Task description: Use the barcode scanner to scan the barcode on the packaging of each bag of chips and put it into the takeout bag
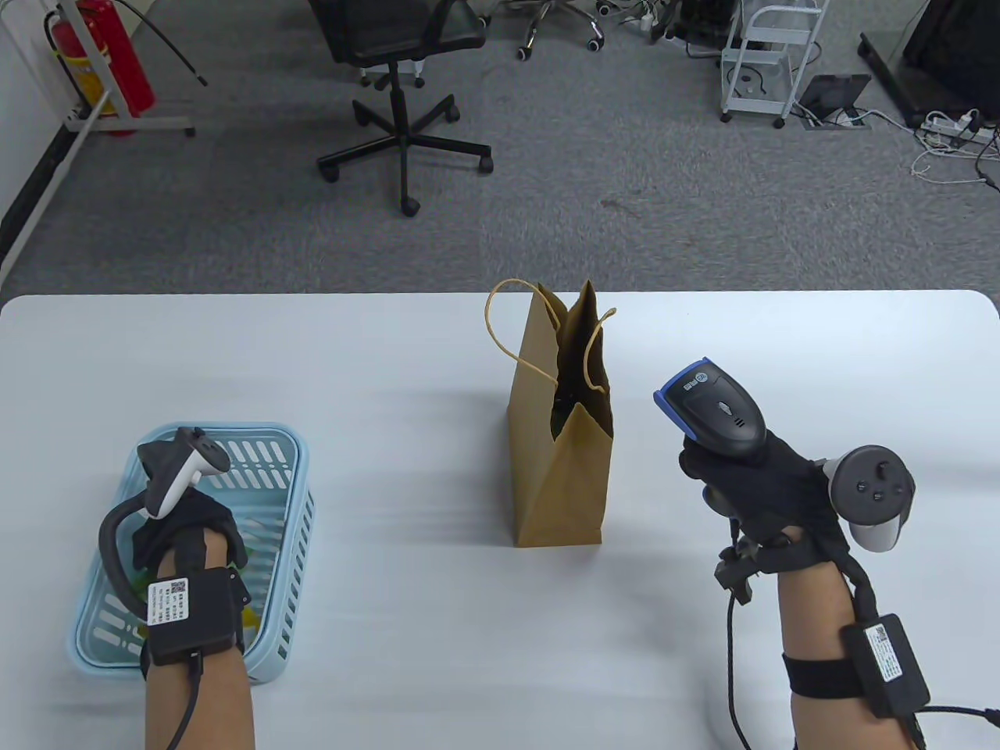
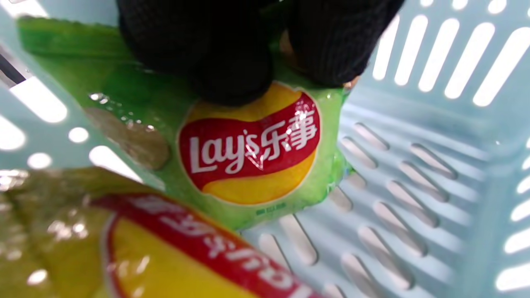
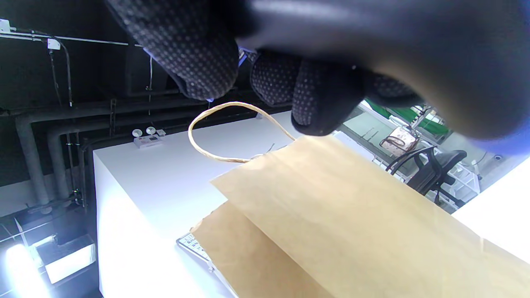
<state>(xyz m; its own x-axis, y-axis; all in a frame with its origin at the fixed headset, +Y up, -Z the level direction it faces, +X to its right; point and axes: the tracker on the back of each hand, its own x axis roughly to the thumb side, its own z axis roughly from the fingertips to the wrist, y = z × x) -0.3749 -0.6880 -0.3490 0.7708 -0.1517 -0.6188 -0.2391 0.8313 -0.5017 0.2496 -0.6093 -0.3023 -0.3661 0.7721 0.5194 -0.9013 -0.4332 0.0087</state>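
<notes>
My left hand (image 1: 183, 531) reaches down into a light blue basket (image 1: 266, 453) at the table's front left. Inside the basket (image 2: 414, 165), its gloved fingers (image 2: 232, 62) grip the top end of a green bag of chips (image 2: 252, 157). A yellow bag of chips (image 2: 145, 256) lies beside it, nearer the camera. A brown paper takeout bag (image 1: 562, 469) stands upright and open mid-table. To its right, my right hand (image 1: 750, 492) holds a black and blue barcode scanner (image 1: 715, 410) off the table, its head pointing left and away. The takeout bag (image 3: 352, 215) fills the lower right wrist view.
The white table (image 1: 391, 375) stretches wide around the bag. Beyond its far edge are an office chair (image 1: 398, 47), a red fire extinguisher (image 1: 101, 55) and a white cart (image 1: 769, 55) on the grey floor.
</notes>
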